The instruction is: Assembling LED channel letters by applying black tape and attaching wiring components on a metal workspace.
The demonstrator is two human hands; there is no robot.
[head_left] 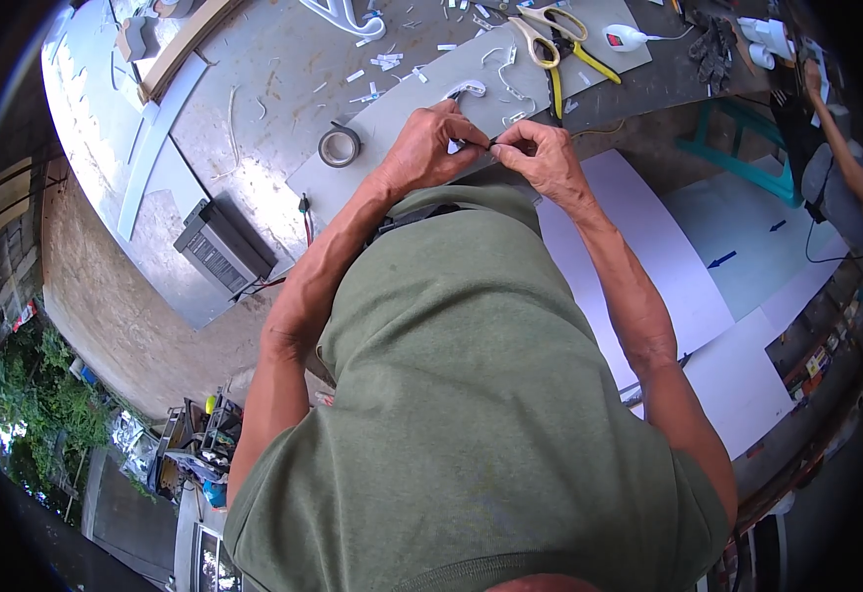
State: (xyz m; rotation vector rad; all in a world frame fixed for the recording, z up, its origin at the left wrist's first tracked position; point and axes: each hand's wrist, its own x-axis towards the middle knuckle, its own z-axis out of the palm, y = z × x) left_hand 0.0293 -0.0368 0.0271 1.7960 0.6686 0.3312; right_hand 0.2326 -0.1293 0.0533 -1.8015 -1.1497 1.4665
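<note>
At the upper centre of my view, the left hand (436, 143) and right hand (543, 163) meet, thumbs and fingertips pinching a tiny dark piece (493, 144) between them; it's too small for me to tell its shape. A curled white strip (468, 89) shows just above the left hand. Up and to the right I see cream-handled scissors (528, 36) and yellow-handled pliers (597, 64) on the table (283, 74). A tape roll (355, 146) lies left of the left hand, and white scraps (388, 61) litter the top.
</note>
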